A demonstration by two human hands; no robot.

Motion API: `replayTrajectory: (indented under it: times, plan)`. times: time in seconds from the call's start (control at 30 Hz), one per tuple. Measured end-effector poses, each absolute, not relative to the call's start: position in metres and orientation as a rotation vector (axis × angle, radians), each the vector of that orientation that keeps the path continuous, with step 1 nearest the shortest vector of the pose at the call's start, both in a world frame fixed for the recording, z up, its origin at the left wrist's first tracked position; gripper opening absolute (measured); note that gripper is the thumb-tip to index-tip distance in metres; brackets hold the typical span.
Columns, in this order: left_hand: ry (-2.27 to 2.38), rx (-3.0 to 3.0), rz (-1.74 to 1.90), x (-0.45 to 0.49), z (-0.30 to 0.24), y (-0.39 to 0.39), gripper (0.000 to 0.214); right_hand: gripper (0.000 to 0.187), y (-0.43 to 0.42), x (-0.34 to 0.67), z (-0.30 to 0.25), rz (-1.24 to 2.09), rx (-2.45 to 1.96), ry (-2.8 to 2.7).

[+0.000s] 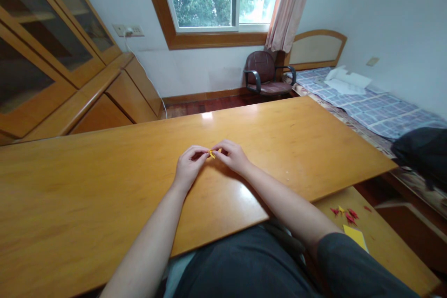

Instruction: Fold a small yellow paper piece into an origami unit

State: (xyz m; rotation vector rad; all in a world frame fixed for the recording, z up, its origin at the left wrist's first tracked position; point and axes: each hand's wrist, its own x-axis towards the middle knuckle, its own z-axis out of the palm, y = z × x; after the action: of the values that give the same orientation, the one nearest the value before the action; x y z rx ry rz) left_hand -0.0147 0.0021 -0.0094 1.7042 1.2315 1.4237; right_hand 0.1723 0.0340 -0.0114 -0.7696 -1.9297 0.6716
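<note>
A small folded yellow paper piece [212, 153] is pinched between both my hands, over the middle of the wooden table [104, 186]. My left hand [190, 163] grips its left side between thumb and fingertips. On the other side, my right hand [232, 156] holds it the same way, fingers bent. The piece is thin and pointed; its exact folded shape is too small to make out, and the fingertips partly cover it.
On a lower wooden surface [384, 251] at right lie several small red folded papers [351, 218], a yellow one [341, 209] and a yellow paper sheet [355, 237]. A chair [261, 72] stands beyond the table, a bed [377, 107] at right with a black bag [424, 153], cabinets [115, 98] at left.
</note>
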Motion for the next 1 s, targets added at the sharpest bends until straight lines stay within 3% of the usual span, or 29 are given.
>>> replayTrajectory:
  times: [1.0]
  plan:
    - [1.321,1.72,1.376,-0.0147,-0.0083,0.0023,0.014,0.013,0.0367,0.1709,-0.0133,0.702,-0.788,-1.897]
